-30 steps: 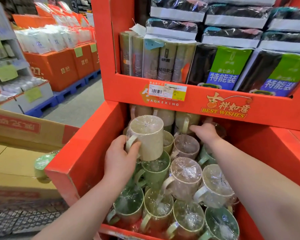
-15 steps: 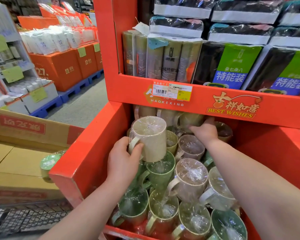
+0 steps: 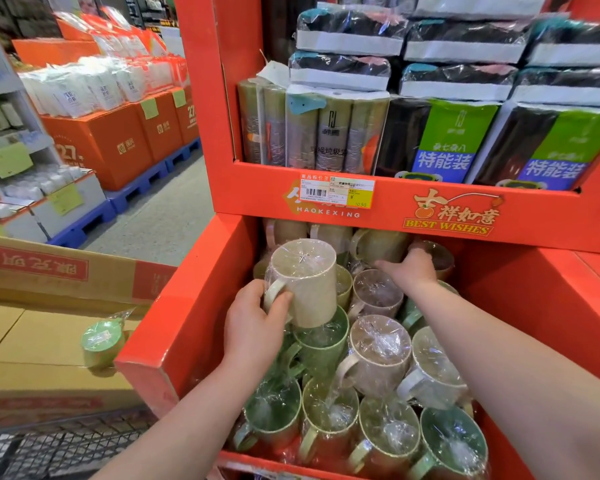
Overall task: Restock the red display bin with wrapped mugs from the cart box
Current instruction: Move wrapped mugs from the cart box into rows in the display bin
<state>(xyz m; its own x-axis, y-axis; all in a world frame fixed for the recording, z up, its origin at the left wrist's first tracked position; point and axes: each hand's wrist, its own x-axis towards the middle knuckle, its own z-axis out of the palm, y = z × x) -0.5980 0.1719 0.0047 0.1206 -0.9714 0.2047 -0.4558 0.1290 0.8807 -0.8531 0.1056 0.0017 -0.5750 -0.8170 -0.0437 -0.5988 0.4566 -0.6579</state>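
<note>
Head view looks down into the red display bin (image 3: 174, 306), the largest thing before the person. It is heaped almost to its front edge with wrapped mugs (image 3: 378, 358) in green, cream and pale brown. Left of the bin sits the cardboard box (image 3: 32, 341) on the wire cart (image 3: 49, 452). One green mug (image 3: 101, 341) shows in the box, just beside the bin's left wall.

The step in hand looks like setting a mug into the pile. Inside the bin, toward its left wall and back half, a cream mug (image 3: 309, 282) stands above the heap with its film-covered end up. Its lower edge meets a green one beneath, though whether it bears weight there cannot be told. The next move probably calls for finding a stable hollow and lowering the mug until it seats. The fingers should let go only once it will not roll on the slippery film, and then the person would go back to the box for the green one.

The left hand (image 3: 257, 320) grips this cream mug from the side nearer the bin's left wall. Its fingers are curled about the handle and its thumb presses the mug's wall, so the mug sits up and bin-inward of the palm. The right hand (image 3: 409, 271) reaches deep to the bin's back row under the shelf, lying over the mugs there. Whether it clasps one or merely steadies them cannot be told.
</note>
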